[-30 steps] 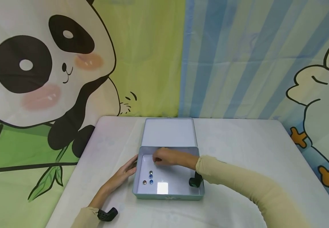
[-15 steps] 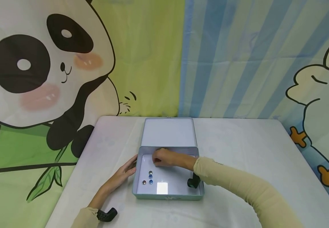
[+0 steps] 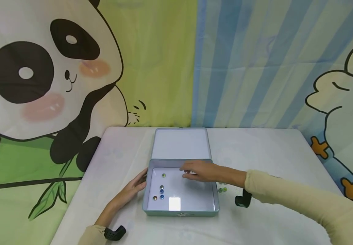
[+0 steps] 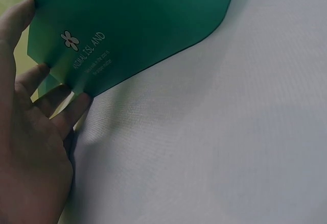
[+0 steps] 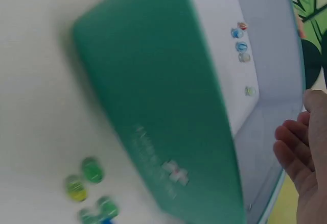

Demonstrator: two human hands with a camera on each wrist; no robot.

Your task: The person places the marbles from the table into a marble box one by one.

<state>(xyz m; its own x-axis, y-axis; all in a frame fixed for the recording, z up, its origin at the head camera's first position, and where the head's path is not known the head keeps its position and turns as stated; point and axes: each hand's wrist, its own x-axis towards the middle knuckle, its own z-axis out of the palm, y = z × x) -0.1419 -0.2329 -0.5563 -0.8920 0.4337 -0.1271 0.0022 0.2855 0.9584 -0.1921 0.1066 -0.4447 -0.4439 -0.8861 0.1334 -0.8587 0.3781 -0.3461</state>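
A shallow tin box (image 3: 181, 213), green outside and white inside, lies with its hinged lid (image 3: 181, 143) folded back. On its floor toward the left are several glass marbles: a green one (image 3: 164, 175) at the back, a greyish one (image 3: 162, 187), blue ones (image 3: 162, 196) and an orange-brown one (image 3: 155, 197). My left hand (image 3: 130, 189) touches the box's left side with extended fingers, seen also against the green wall in the left wrist view. My right hand (image 3: 201, 171) is over the back right of the box, fingers loosely spread and holding nothing.
Several green marbles (image 5: 92, 170) lie on the white tablecloth (image 3: 256, 153) just outside the box's right side, with a blue one (image 5: 107, 221) partly cut off in the right wrist view. Behind the table hangs a printed curtain (image 3: 158, 61).
My right hand has let go of the green marble at the back left, lifted and moved right, fingers opening. Marbles beside the box have come into view. My left hand has stayed put.
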